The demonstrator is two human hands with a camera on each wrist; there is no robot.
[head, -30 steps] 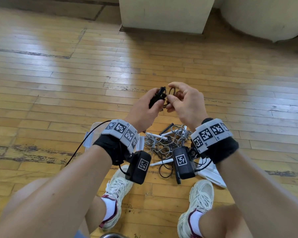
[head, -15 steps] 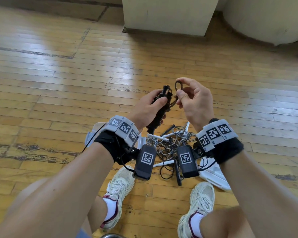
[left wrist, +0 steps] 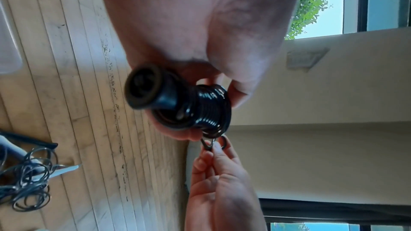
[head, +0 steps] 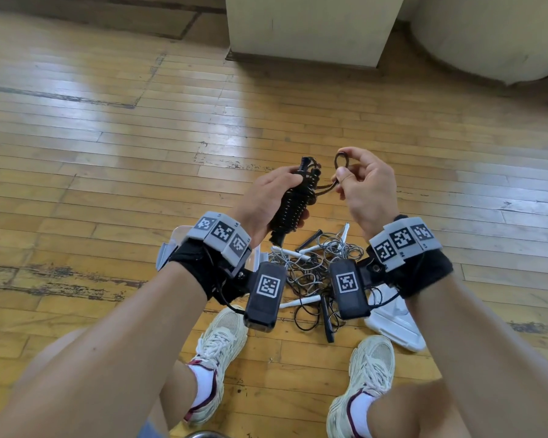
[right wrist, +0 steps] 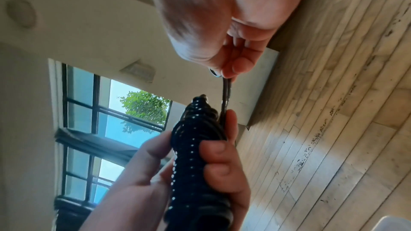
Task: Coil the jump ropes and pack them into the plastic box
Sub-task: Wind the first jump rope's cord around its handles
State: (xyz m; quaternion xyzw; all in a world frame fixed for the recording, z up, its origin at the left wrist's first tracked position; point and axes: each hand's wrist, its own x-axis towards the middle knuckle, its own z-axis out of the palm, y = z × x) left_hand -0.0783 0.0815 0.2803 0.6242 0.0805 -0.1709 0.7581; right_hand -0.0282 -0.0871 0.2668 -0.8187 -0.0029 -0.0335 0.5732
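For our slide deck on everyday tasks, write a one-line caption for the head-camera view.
Left hand grips a coiled black jump rope while the right hand pinches its last loop.

The head view looks steeply down from above the person's own arms at a wooden floor [head: 76, 172], taking in both forearms, knees and shoes, with a pale wall base at the floor's far edge. The left wrist view sits very close under the left hand [left wrist: 200, 29], turned on its side, looking along the palm towards a window [left wrist: 322, 11]. The right wrist view sits equally close under the right hand [right wrist: 211, 15], also rotated, facing a window [right wrist: 115, 115], probably the same one. All three share the coiled black rope [head: 293, 200] [left wrist: 209, 110] [right wrist: 195, 155]; each wrist view also catches the opposite hand.
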